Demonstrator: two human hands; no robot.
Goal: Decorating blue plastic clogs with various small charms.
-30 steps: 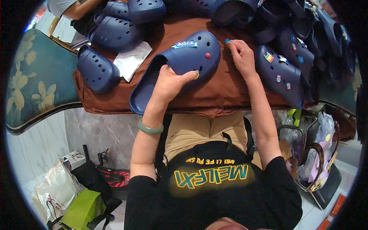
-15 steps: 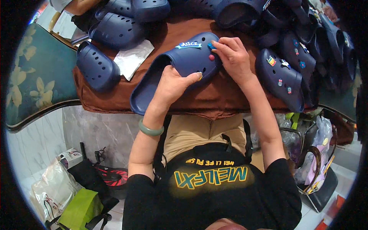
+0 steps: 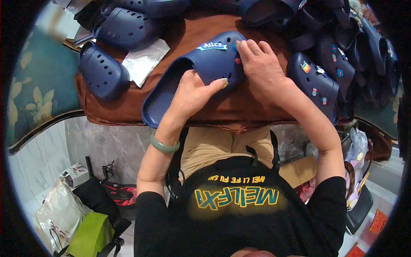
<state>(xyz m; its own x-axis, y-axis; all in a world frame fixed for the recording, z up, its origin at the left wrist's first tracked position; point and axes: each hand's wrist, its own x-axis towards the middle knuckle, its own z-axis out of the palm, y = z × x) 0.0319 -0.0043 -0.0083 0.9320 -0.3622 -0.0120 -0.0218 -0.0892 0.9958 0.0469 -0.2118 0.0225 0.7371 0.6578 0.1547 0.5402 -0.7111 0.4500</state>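
A navy foam clog (image 3: 209, 65) lies slantwise before me, its toe pointing to the far right. My left hand (image 3: 191, 91) is closed around its upper, with fingers inside the foot opening and the thumb on the outside, next to a small yellow charm (image 3: 225, 84). At the toe, my right hand (image 3: 262, 61) is closed with bent fingers pressed against a blue shoe charm (image 3: 235, 48), which they partly cover. A dark pink charm (image 3: 238, 61) sits just below those fingertips. A blue-and-white lettered charm (image 3: 212, 46) is fixed across the upper.
A brown cloth (image 3: 115, 112) covers the work surface. White paper (image 3: 145, 62) and a plain navy clog (image 3: 102, 70) lie at left. A charm-decorated clog (image 3: 314, 83) stands at right, beside several more piled clogs (image 3: 364, 47). Bags (image 3: 64, 214) sit on the floor at lower left.
My right hand has turned from a pinch on the blue charm to fingers laid over the toe, its elbow swinging outward. A person's arm at the upper left has moved mostly out of view.
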